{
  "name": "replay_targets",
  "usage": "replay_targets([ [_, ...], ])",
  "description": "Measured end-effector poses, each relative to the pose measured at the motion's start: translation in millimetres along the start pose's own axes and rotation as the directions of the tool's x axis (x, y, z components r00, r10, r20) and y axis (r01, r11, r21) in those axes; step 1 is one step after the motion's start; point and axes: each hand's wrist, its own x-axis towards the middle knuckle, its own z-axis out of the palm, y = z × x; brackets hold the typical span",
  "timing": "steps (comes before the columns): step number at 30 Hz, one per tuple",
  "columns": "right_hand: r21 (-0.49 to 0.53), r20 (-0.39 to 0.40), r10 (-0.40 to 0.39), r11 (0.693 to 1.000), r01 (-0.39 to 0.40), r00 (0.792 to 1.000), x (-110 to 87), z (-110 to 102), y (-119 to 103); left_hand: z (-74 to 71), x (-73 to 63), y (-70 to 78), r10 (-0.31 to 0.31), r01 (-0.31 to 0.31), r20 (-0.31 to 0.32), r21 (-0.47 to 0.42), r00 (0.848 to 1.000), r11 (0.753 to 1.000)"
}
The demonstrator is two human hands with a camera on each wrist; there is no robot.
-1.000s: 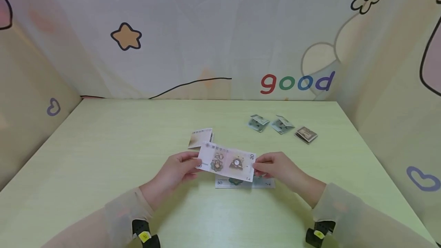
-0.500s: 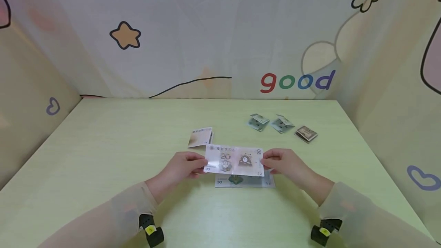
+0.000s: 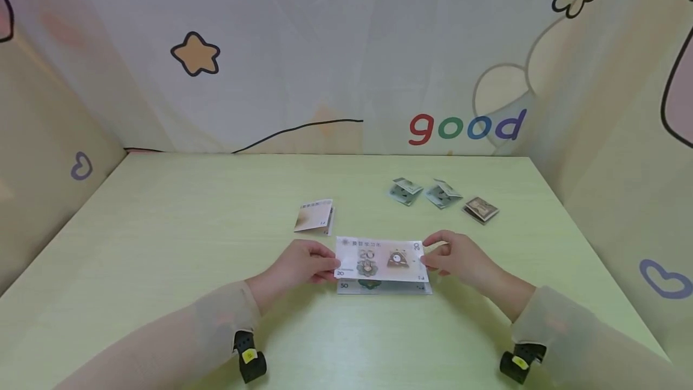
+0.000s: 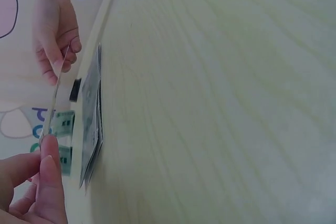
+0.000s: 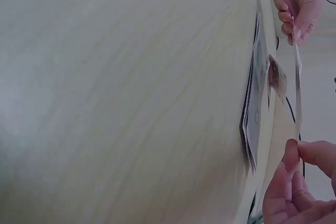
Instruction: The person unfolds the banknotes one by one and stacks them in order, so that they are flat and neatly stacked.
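Back wall point(image 3: 303, 47): "good" showing in multicol. ltrs
Upper note point(image 3: 381, 259): "20" showing; Chinese chars running along top, blurry
Lower note point(image 3: 385, 288): "50" showing nr btm L corner

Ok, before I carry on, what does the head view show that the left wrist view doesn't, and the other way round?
Only the head view: the printed face of the 20 note, the pale folded note beyond its left end, and the orange star.

Only the left wrist view: the 20 note edge-on, a gap between it and the pile, and the pile's layered edges.

Both: left hand and right hand pinching the 20 note, the pile, two green folded notes.
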Motion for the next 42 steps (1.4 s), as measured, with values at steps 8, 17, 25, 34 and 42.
replay_targets([
  [8, -0.210, 0.001, -0.155, 0.966, 0.152, 0.988, 0.6, -1, 6, 6.9, 2.8, -2.6, 0.063, -0.067, 0.039, 0.088, 0.997, 0.994],
  [17, -0.356, 0.060, -0.249, 0.900, 0.254, 0.967, 0.0, 3, 9, 14.0, -0.9, 2.1, 0.205, -0.234, 0.128, 0.290, 0.970, 0.928],
  [25, -0.394, 0.092, -0.215, 0.889, 0.234, 0.972, 5.2, 6, 10, 17.1, 1.3, 2.3, 0.188, -0.239, 0.166, 0.392, 0.968, 0.888],
  [34, -0.489, 0.130, -0.208, 0.837, 0.245, 0.969, 6.1, 9, 3, 18.1, 1.3, 10.2, 0.194, -0.265, 0.184, 0.548, 0.964, 0.794],
  [42, -0.679, 0.106, -0.151, 0.711, 0.182, 0.983, -3.6, 18, -6, 20.2, -3.3, 16.3, 0.285, -0.369, 0.254, 0.788, 0.924, 0.492],
])
